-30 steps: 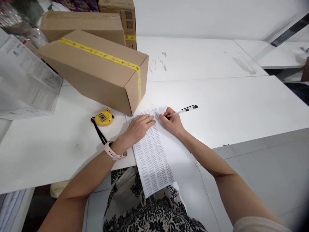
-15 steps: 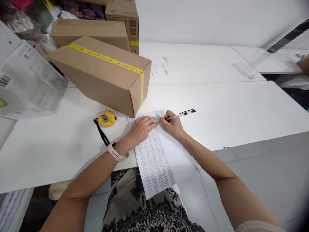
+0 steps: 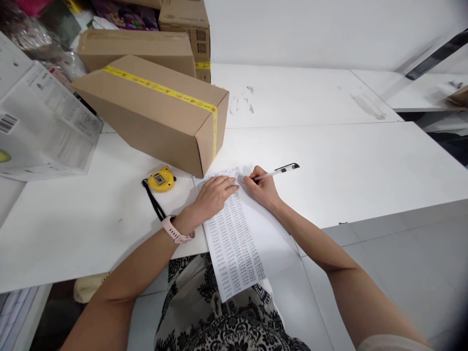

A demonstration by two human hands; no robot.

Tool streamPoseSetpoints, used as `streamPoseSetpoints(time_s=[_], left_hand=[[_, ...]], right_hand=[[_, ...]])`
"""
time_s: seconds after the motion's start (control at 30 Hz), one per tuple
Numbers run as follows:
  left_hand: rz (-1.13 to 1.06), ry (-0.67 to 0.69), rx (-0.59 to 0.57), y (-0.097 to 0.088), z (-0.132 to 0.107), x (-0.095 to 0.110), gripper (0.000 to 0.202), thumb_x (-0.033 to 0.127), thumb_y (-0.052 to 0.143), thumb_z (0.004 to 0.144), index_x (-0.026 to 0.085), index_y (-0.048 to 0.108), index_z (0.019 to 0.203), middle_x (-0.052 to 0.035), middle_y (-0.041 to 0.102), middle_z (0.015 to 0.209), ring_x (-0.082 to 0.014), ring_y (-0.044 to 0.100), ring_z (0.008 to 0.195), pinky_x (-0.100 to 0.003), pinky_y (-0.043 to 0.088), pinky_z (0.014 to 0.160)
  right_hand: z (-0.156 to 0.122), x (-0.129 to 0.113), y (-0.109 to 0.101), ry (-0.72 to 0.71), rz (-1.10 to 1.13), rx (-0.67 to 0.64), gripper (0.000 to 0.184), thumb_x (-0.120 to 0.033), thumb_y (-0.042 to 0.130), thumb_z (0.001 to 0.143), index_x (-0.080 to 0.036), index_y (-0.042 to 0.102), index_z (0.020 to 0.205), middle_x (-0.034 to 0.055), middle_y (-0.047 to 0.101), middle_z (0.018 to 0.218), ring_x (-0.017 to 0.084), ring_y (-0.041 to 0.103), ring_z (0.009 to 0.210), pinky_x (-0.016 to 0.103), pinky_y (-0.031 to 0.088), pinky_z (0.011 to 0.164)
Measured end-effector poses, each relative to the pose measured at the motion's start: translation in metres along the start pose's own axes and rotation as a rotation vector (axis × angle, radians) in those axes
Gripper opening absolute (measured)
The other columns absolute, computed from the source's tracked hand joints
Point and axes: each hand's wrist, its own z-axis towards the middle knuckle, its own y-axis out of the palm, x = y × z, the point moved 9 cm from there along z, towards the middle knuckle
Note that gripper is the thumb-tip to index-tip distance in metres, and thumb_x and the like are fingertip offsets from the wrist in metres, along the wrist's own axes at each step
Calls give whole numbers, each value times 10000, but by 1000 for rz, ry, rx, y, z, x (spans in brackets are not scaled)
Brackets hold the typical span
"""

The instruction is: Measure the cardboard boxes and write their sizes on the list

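My right hand [image 3: 263, 189] grips a pen [image 3: 281, 170] with a clear barrel and black clip, its tip end at the upper part of a sheet of paper [image 3: 236, 248]. Columns of small dark writing cover the left part of the sheet, and its right part is blank. My left hand [image 3: 215, 196] lies flat on the upper left of the paper, fingers stretched out toward the pen. The lower end of the sheet hangs past the table edge over my patterned clothing. A yellow tape measure [image 3: 161, 179] with a black strap sits left of my left hand.
A cardboard box [image 3: 153, 114] with yellow tape stands just beyond the paper. Behind it are more cardboard boxes [image 3: 135, 46], and a white printed box [image 3: 47, 122] is at the far left. The white table [image 3: 329, 161] stretches right to its edge above the tiled floor.
My right hand and the pen have shifted very slightly to the right across the paper. My left hand stays in place.
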Motion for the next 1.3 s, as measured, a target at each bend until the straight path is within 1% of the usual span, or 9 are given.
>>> streamPoseSetpoints(time_s=[0.4,0.67,0.9,1.07,1.3], left_hand=[[-9,-2,8,0,0,0,458,-15,440,931,201,730,1210,-117,686,1339,-261,622,1228,-441,502,1014],[-10,-10,7,1,-1,-2,474,-20,439,929,217,729,1221,-104,686,1347,-255,619,1236,-435,497,1023],[41,6,7,0,0,0,446,0,422,950,201,724,1210,-101,690,1343,-254,624,1223,-414,503,1004],[56,26,29,-1,-1,2,420,-9,440,945,161,732,1194,-123,698,1324,-264,636,1206,-413,513,996],[82,47,55,0,-2,1,383,8,481,950,169,733,1188,-110,703,1319,-252,644,1188,-406,522,982]], right_hand=[[1,-1,1,-13,-21,-8,310,-310,655,791,-243,388,650,-54,379,578,125,340,571,293,277,550],[1,0,2,-30,-7,-20,287,-272,644,782,-244,392,647,-58,369,575,122,327,562,295,260,547],[1,1,-1,-5,-8,2,288,-278,647,786,-246,394,653,-60,383,581,121,344,560,298,272,551],[1,0,0,-12,-18,2,273,-287,635,786,-246,402,652,-59,392,580,119,343,557,297,270,545],[3,1,1,-3,-13,-15,280,-305,641,762,-240,397,641,-64,378,566,111,333,551,283,256,536]])
